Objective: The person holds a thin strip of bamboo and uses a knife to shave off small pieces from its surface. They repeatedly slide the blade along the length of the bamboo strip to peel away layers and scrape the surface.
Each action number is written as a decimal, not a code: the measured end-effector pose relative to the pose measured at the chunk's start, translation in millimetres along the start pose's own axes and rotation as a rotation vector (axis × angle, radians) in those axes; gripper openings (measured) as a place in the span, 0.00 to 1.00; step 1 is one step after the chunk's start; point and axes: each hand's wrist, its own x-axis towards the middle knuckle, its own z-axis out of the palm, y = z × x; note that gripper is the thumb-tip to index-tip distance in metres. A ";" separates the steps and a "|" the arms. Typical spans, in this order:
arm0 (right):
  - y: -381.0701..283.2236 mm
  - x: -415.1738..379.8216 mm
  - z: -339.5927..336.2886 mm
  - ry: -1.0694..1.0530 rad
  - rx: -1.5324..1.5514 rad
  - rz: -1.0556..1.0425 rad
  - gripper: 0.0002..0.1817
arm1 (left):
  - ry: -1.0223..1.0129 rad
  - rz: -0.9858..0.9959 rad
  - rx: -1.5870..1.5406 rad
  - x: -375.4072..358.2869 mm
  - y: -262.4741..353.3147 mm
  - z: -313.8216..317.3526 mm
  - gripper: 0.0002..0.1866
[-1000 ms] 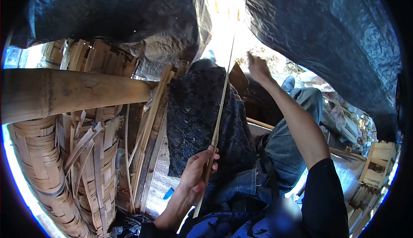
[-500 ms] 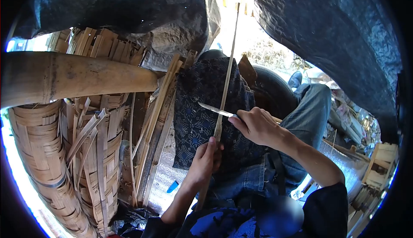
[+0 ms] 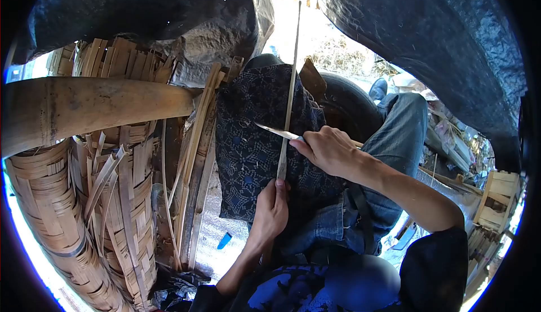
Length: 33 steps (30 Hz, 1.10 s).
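My right hand [image 3: 331, 151] is closed around the handle of a knife [image 3: 275, 130]. Its narrow pale blade points left and lies across a long, thin bamboo strip [image 3: 293, 81]. Lower on that strip, my left hand [image 3: 271, 210] grips it, thumb on top. The strip runs from near my body away toward the bright gap ahead. Beneath it, a dark blue patterned cloth [image 3: 242, 143] drapes over my lap. Most of the knife handle is hidden in my right hand.
To the left stand woven bamboo baskets [image 3: 51, 199], split bamboo lengths [image 3: 197, 160] and a thick bamboo pole [image 3: 112, 106]. Dark plastic sheeting [image 3: 417, 41] hangs overhead. A tire [image 3: 352, 100] lies beyond the cloth. A small blue object [image 3: 224, 240] is on the ground.
The knife blade crosses the strip slightly farther from my left hand than before. My left hand keeps its grip. The whole view has shifted a little.
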 end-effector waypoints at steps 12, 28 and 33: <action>24.1 37.6 10.1 0.072 -0.151 -0.004 0.29 | -0.017 -0.022 -0.018 1.3 -7.1 0.0 0.21; 12.7 82.7 -40.5 0.163 0.158 -0.089 0.23 | -0.470 -0.284 -0.942 18.7 6.7 -50.1 0.16; -7.8 27.3 -9.9 0.069 -0.031 -0.145 0.24 | -0.546 -0.361 -1.037 30.7 3.5 -49.3 0.16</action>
